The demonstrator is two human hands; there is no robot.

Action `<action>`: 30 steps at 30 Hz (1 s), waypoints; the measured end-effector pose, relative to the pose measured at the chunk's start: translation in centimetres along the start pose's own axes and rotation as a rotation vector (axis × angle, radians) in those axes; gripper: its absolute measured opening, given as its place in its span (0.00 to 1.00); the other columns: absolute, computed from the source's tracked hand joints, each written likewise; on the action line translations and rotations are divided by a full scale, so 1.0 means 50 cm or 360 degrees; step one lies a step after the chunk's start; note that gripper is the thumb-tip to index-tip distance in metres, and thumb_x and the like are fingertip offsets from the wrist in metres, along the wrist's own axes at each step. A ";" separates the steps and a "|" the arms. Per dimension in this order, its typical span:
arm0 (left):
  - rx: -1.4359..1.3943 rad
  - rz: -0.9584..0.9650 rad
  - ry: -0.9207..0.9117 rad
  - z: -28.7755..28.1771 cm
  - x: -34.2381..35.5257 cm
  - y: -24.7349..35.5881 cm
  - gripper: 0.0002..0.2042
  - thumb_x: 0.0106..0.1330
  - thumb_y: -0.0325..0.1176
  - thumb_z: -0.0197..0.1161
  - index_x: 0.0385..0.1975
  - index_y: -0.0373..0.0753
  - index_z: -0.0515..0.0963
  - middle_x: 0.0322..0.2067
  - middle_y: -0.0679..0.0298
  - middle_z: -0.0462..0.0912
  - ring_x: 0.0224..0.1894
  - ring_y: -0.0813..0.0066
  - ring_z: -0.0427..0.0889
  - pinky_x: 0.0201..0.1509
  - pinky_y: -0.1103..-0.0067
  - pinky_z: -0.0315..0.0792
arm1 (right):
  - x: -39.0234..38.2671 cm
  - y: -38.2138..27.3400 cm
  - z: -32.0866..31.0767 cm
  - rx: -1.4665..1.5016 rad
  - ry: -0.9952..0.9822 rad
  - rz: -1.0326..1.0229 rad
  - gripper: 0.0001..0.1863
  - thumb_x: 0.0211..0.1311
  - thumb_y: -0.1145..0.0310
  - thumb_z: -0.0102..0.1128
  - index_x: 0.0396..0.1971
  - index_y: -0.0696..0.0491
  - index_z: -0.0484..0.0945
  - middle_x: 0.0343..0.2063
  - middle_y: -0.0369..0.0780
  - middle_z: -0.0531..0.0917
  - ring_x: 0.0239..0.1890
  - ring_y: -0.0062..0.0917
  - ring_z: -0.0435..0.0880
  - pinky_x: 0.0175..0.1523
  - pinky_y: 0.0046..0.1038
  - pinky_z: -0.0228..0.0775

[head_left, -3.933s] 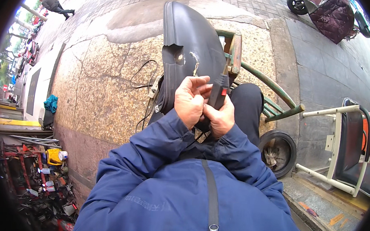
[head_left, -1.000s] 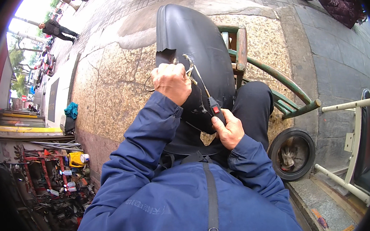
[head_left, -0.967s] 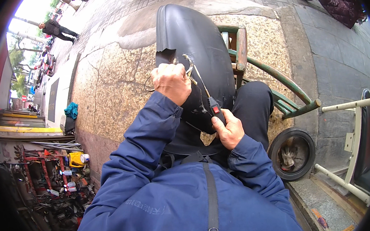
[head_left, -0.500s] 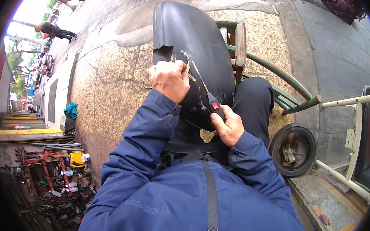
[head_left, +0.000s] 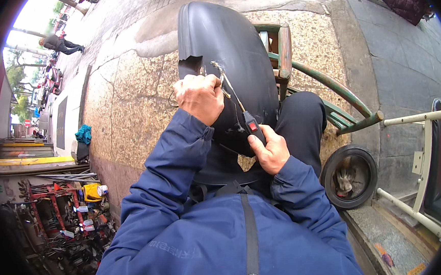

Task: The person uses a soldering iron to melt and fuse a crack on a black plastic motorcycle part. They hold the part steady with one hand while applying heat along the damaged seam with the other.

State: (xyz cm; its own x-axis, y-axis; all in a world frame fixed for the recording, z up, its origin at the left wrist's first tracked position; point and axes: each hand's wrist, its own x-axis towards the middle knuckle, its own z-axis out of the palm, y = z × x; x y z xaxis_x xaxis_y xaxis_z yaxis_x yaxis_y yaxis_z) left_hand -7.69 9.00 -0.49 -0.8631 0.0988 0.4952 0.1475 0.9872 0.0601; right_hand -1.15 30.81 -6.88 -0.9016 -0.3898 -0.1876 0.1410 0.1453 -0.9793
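Note:
Across my lap lies a large curved black plastic panel [head_left: 232,41], with a jagged broken edge at its left and whitish melted marks on its surface. My right hand [head_left: 270,151] is closed around the black handle of a soldering iron [head_left: 252,125] with a red switch. Its thin metal shaft slants up and left, with the tip at a rough whitish patch [head_left: 216,64] on the panel. My left hand [head_left: 199,96] is closed, resting at the panel's left part below the broken edge. A thin yellowish end pokes out beside its fingers; the rest is hidden.
A worn green wooden chair [head_left: 286,52] stands beyond the panel. Right of my leg lies a small black tyre [head_left: 349,177], near a cream metal-framed seat [head_left: 421,121]. Tools and parts [head_left: 61,218] crowd the lower left. A person [head_left: 62,43] is at the far left.
The panel, both hands and the soldering iron sit slightly further left in view. Both grips stay the same. The distant person has shifted slightly left and down in view.

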 end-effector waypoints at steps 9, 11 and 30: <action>-0.0028 -0.0040 -0.0024 0.002 0.000 0.000 0.02 0.55 0.30 0.70 0.25 0.43 0.84 0.25 0.62 0.85 0.36 0.59 0.83 0.43 0.63 0.74 | 0.009 0.004 0.004 -0.0066 0.0014 -0.0085 0.20 0.69 0.58 0.62 0.50 0.59 0.77 0.28 0.51 0.86 0.33 0.46 0.88 0.40 0.39 0.78; -0.0014 -0.0034 -0.0013 0.003 0.000 -0.001 0.02 0.55 0.30 0.70 0.25 0.43 0.84 0.26 0.62 0.85 0.36 0.59 0.83 0.43 0.64 0.74 | 0.010 0.003 0.004 -0.0058 0.0000 -0.0083 0.20 0.69 0.58 0.62 0.50 0.59 0.77 0.28 0.51 0.86 0.33 0.46 0.88 0.40 0.40 0.78; -0.0083 -0.0018 -0.0046 0.000 0.000 -0.004 0.02 0.54 0.30 0.71 0.25 0.42 0.84 0.27 0.61 0.86 0.35 0.57 0.84 0.42 0.63 0.75 | 0.012 0.000 0.005 -0.0072 -0.0031 -0.0020 0.20 0.69 0.59 0.62 0.51 0.59 0.77 0.27 0.52 0.86 0.33 0.47 0.88 0.39 0.41 0.77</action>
State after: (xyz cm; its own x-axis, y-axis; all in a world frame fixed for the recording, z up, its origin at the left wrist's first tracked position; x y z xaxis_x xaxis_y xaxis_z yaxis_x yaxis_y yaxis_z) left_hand -7.75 8.79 -0.50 -0.8783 0.0923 0.4691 0.1622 0.9805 0.1108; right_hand -1.60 30.33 -7.01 -0.8950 -0.4094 -0.1771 0.1105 0.1811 -0.9772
